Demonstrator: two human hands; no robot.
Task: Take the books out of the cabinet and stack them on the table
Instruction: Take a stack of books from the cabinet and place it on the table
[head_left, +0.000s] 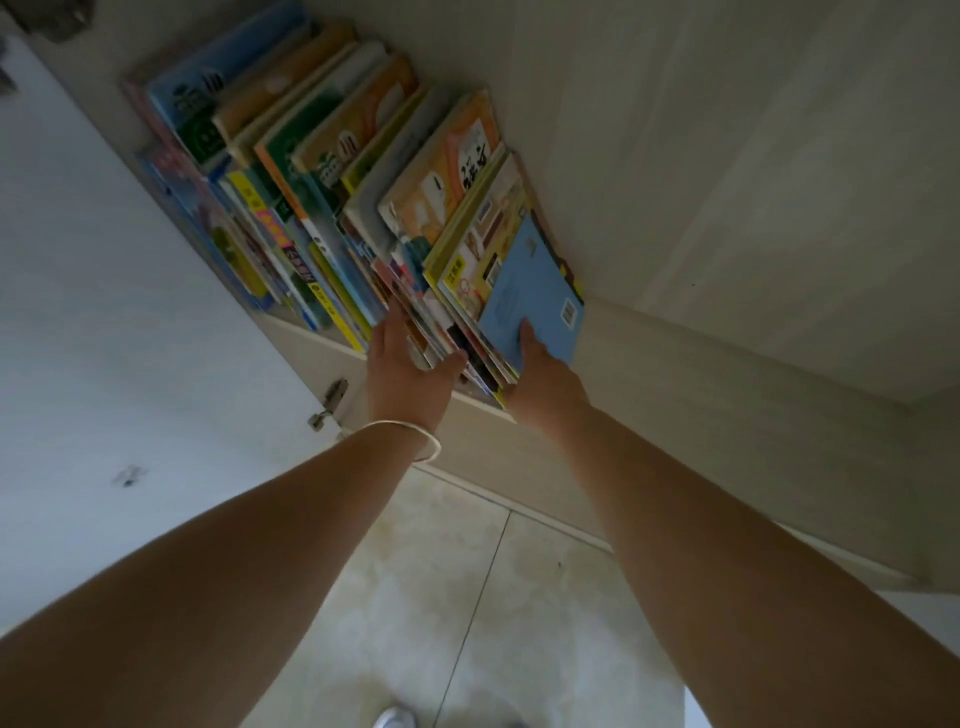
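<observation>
Both hands clamp a bundle of thin books (467, 291) on the cabinet shelf (322, 338): left hand (405, 364) flat against one side, right hand (540, 374) pressing the blue cover. Floppy, slippery; squeeze low.

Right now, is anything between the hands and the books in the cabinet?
Nothing visible. The left hand and right hand already touch the books, one on each side of a bundle at the row's right end.
</observation>
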